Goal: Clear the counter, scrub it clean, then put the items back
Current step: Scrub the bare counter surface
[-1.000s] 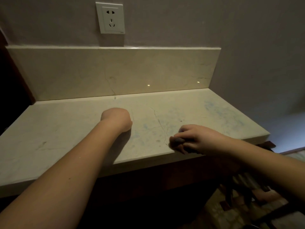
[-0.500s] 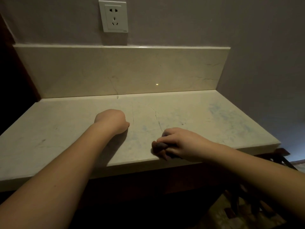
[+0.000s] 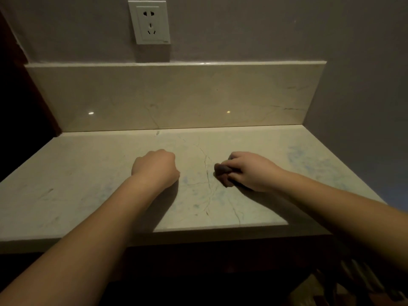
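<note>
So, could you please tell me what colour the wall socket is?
White, seen in the head view: wall socket.

No readable text or label shows anywhere in view.

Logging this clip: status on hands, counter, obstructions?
Left hand fisted, resting on the counter. Right hand pressing a dark scrub pad onto it. Bluish smears across the surface. No items on it.

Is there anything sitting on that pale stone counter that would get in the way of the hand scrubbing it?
Nothing visible. The right hand grips a small dark scrubbing pad pressed on the pale marble counter, whose surface holds no items. Only the left hand, closed in a fist, rests on the stone beside it, apart from the pad.
</note>
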Demonstrator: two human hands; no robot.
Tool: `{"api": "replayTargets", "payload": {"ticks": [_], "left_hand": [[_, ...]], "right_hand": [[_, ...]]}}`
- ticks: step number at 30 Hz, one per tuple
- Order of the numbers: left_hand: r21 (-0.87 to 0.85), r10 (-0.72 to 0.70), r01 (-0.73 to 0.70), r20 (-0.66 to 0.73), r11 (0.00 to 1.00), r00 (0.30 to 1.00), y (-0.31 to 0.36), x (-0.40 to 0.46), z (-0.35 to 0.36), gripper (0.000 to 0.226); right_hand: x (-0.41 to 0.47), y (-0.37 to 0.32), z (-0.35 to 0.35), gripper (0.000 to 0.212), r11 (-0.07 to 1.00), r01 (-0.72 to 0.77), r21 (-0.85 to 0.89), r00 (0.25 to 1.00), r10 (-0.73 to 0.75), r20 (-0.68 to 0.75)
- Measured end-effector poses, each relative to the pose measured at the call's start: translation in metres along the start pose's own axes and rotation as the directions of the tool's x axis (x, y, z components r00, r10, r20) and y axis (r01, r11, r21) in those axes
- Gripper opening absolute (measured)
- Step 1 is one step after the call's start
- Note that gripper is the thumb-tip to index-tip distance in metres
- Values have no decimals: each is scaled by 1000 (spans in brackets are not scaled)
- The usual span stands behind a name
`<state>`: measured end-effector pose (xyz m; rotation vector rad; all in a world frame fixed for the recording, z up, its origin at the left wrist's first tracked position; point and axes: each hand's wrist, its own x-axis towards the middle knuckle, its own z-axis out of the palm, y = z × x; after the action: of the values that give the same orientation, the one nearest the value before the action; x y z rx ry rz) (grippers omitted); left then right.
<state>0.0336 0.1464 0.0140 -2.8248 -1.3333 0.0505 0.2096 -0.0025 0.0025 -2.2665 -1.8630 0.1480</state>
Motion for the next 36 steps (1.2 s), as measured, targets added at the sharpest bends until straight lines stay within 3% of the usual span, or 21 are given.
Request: {"api": "replayTargets", "payload": {"ticks": [7, 10, 14, 19, 28, 32, 36], "left_hand": [[-133, 72, -72, -9, 989, 997, 31, 4, 0, 38], [-128, 94, -89, 36, 988, 995, 37, 8, -2, 45], [-69, 106, -96, 167, 993, 980, 44, 13, -5, 46], [-35, 87, -81, 226, 996, 970, 46, 19, -9, 48], [14, 114, -120, 226, 993, 967, 44, 22, -9, 51], [38, 118, -130, 225, 991, 967, 46, 26, -8, 51], [45, 108, -123, 254, 991, 961, 47, 29, -6, 51]], "right_hand": [[-58, -7, 0, 28, 952, 306, -25, 949, -303, 81], [-59, -5, 1, 30, 927, 369, -64, 928, -363, 82], [-25, 4, -5, 34, 952, 292, -90, 955, -285, 83], [29, 24, -2, 34, 991, 103, -89, 994, -104, -11], [-3, 20, -6, 33, 964, 250, -96, 966, -241, 95], [29, 29, -7, 33, 978, 184, -100, 982, -178, 68], [90, 50, -5, 29, 997, 24, -72, 1000, -24, -1]]}}
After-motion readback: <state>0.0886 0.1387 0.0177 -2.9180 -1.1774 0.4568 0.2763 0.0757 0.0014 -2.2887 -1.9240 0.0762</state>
